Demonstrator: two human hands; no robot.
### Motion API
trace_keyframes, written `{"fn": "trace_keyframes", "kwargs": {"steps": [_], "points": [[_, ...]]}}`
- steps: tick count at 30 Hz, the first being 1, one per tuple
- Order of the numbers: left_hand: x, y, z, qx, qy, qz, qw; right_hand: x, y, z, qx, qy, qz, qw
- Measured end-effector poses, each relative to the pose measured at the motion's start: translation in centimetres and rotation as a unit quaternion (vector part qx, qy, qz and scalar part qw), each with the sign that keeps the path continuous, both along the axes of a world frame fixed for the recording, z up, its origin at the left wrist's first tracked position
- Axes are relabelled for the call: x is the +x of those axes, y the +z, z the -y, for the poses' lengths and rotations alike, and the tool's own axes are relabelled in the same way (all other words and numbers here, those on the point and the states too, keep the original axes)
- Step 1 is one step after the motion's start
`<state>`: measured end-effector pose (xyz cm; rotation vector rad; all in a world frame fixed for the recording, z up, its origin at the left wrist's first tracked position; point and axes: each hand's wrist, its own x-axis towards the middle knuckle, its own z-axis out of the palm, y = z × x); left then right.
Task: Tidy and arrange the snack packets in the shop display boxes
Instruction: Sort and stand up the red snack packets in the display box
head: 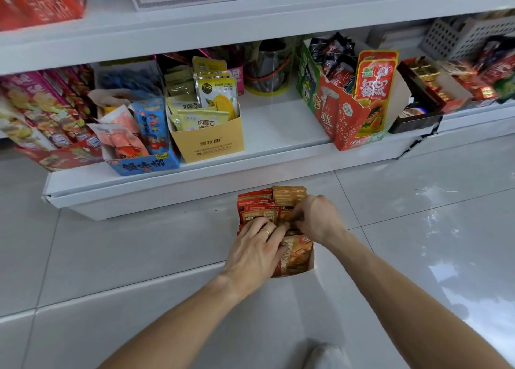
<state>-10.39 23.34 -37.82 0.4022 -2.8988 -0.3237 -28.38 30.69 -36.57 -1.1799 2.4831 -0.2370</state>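
A small display box (299,260) of red and brown snack packets (288,195) stands on the tiled floor in front of the bottom shelf. My left hand (255,247), with a ring on one finger, lies over the box's left side, its fingers reaching in among the packets. My right hand (315,218) is over the box's middle, fingers curled and pinching a packet between the rows. Which packet each finger touches is hidden by the hands.
The white bottom shelf (278,134) holds a blue box (145,165), a yellow box (211,142) of yellow packets and a red-green box (348,117), with a gap between the yellow and red-green ones. Grey floor tiles (139,257) surround the box. A shoe tip (326,354) shows below.
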Motion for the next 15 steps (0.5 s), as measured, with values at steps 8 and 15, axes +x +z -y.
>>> {"fn": "trace_keyframes", "kwargs": {"steps": [8,15], "points": [[-0.3,1.8,-0.4,0.231,0.084,-0.088,0.965,3.3,9.0,-6.5,-0.393,-0.009,-0.167,0.904],[-1.9,7.5,-1.4,0.698,0.218,-0.155,0.664,5.3,4.2,-9.5,-0.367,0.168,-0.174,0.898]]}}
